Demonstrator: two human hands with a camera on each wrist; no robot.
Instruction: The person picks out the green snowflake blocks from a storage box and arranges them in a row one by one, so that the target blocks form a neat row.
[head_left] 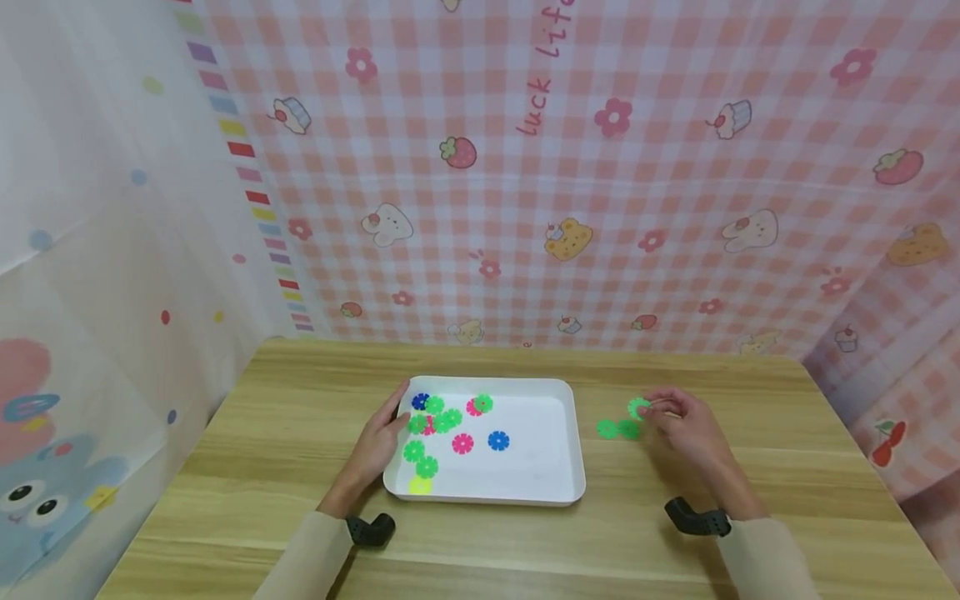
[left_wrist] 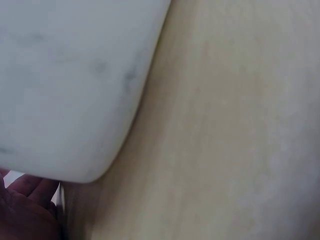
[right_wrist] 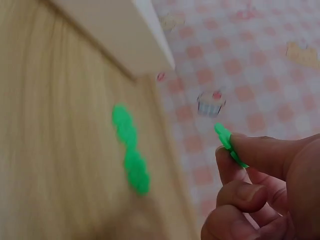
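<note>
At the left side of a white tray (head_left: 536,417), my left hand (head_left: 377,446) grips the rim, its thumb over the edge. In the left wrist view only part of that hand (left_wrist: 30,210) shows, beneath the tray corner (left_wrist: 75,90). Beyond the tray's right side, my right hand (head_left: 686,425) pinches a green notched plastic disc (right_wrist: 223,134) between thumb and fingertips, raised over the table. Two more green discs (right_wrist: 136,170) lie end to end on the wood just left of that hand.
Inside the tray, mostly toward its left, lie several green discs (head_left: 414,451), pink ones (head_left: 462,443), blue ones (head_left: 498,441) and a yellow piece (head_left: 421,485). The wooden table (head_left: 502,542) meets a pink checked cloth (head_left: 517,200) at its back edge.
</note>
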